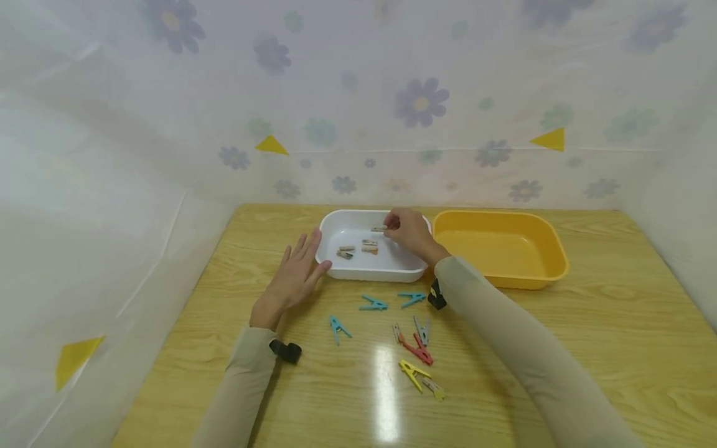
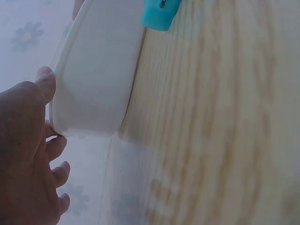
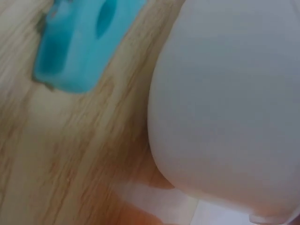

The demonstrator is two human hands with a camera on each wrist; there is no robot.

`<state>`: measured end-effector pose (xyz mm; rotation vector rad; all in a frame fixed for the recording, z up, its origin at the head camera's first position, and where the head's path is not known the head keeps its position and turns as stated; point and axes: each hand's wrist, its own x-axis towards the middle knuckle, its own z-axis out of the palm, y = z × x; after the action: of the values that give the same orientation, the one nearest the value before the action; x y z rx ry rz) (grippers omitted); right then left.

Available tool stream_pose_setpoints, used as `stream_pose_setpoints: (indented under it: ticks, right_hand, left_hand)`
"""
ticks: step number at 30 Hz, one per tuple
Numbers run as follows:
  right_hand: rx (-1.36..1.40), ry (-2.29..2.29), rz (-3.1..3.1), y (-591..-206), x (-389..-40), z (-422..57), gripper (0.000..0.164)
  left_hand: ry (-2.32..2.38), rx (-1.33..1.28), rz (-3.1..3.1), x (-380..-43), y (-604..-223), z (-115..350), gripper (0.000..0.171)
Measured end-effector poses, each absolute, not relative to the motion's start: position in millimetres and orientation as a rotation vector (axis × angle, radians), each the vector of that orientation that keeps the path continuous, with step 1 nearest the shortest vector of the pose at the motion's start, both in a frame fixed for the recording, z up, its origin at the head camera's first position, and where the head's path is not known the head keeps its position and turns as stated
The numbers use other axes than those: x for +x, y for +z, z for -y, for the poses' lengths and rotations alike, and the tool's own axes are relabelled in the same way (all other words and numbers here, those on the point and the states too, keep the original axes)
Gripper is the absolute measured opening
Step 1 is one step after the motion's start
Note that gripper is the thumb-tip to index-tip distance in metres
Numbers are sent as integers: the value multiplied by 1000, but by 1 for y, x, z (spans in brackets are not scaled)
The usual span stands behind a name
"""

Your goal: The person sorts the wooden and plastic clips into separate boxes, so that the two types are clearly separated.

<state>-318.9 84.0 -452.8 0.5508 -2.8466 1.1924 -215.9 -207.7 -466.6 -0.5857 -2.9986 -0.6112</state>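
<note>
My right hand (image 1: 410, 231) pinches a small wooden clothespin (image 1: 378, 229) above the right part of a white plastic tray (image 1: 370, 275). Several more wooden clothespins (image 1: 347, 249) lie on the tray's bottom. At the tray's left end rests my left hand (image 1: 293, 274), its fingers spread and its thumb by the front corner. In the left wrist view, that thumb (image 2: 46, 82) touches the white rim. The right wrist view shows the tray's outer wall (image 3: 225, 103) and a blue clothespin (image 3: 77, 47), but neither the right fingers nor the held clothespin.
A yellow tray (image 1: 504, 249) stands right beside the white one. In front lie blue clothespins (image 1: 373, 303), a grey one (image 1: 422, 331), a red one (image 1: 419, 350), a yellow one (image 1: 414, 374) and small wooden ones (image 1: 432, 388). A flowered sheet (image 1: 358, 124) hangs behind the wooden table.
</note>
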Motion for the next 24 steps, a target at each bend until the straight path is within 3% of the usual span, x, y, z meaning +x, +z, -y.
stream_pose_setpoints:
  ticks: [24]
  right_hand:
    - [545,961,2950,-461,-316,-82,14]
  left_hand:
    - [-608,-583,3004,-214,-467,206,75]
